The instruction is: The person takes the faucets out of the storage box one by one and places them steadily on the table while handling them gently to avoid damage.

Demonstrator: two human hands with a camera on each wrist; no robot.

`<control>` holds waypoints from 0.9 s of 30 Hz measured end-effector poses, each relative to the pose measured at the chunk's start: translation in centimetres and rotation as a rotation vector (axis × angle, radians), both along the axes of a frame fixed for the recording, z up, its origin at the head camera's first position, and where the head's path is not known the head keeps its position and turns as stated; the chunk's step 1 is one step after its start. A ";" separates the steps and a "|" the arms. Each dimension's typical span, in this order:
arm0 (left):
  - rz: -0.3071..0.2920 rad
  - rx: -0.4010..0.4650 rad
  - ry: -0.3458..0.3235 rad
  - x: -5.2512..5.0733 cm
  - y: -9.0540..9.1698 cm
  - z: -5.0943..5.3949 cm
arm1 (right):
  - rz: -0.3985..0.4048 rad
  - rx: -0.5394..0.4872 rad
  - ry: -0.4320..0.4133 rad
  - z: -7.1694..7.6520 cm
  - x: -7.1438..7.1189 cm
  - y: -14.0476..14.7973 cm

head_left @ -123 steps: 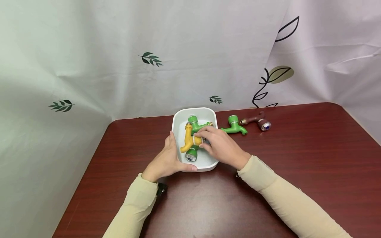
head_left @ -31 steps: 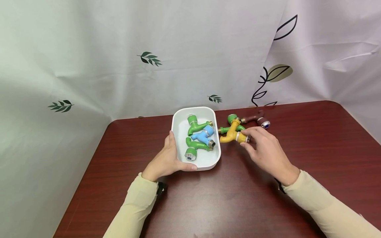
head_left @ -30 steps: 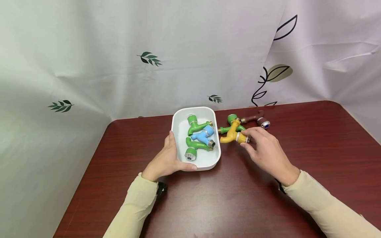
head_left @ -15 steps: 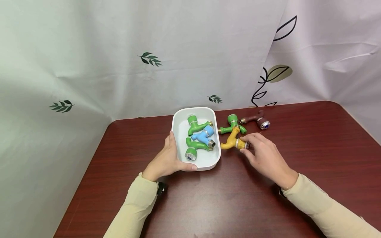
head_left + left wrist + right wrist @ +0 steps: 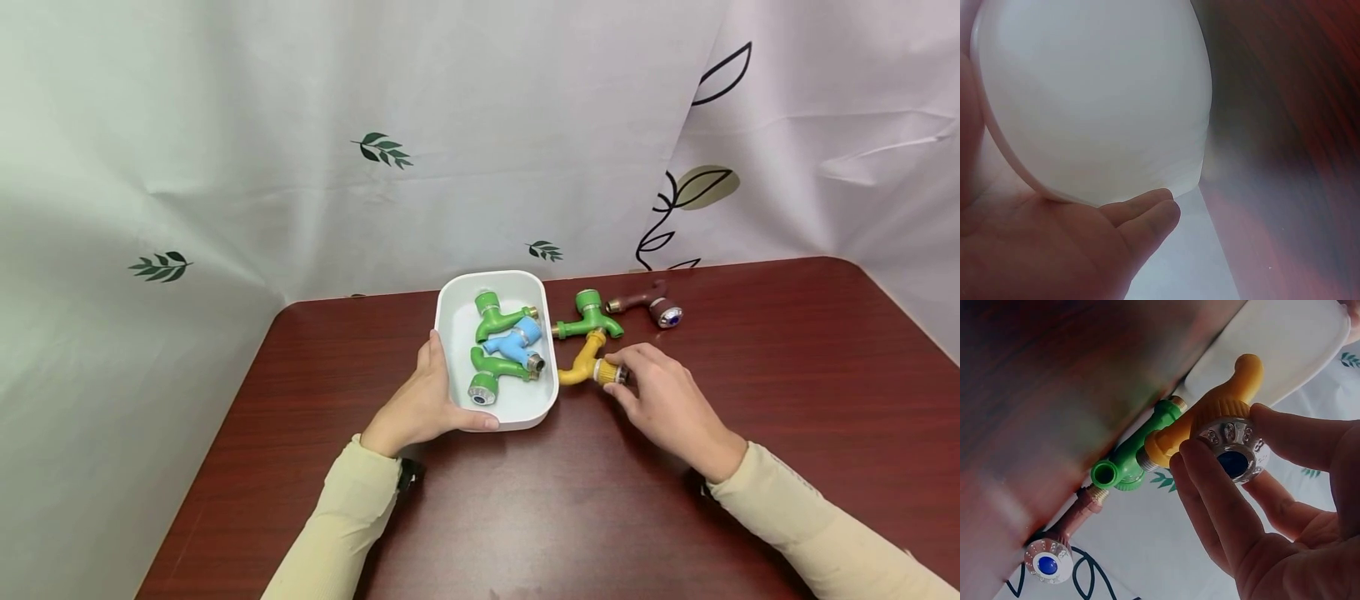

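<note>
pale leaf-printed cloth, glossy dark red table, soft light

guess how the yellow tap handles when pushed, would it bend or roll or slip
The yellow tap looks hard and solid, so it probably won't bend. Its spout and knob jut apart, which should limit rolling. Its smooth surface may slip, but the ribbed knob, pinched by the right hand, likely grips better.

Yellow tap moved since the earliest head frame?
Yes: the yellow tap has gone right, from over the white tray to beside it, closer to the maroon tap.
</note>
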State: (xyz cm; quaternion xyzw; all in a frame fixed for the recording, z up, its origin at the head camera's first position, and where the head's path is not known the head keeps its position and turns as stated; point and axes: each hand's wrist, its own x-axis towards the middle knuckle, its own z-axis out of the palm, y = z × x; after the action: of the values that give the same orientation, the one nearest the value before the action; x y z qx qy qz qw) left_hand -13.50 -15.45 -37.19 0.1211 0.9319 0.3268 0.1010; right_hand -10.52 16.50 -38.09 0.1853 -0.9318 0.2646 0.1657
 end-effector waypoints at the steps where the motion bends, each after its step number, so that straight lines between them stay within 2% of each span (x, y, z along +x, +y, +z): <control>1: 0.000 0.000 -0.001 0.0 0.0 0.0 | 0.000 0.002 -0.002 0.0 0.0 0.0; 27: 0.003 0.015 0.000 0.0 0.1 0.0 | -0.015 0.045 -0.080 -0.5 -0.5 -0.5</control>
State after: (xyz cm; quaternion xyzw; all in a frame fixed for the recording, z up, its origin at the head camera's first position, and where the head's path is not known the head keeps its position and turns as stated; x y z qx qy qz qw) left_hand -13.46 -15.38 -37.22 0.1206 0.9295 0.3340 0.0997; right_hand -11.05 15.96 -38.57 0.1711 -0.9448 0.2494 0.1262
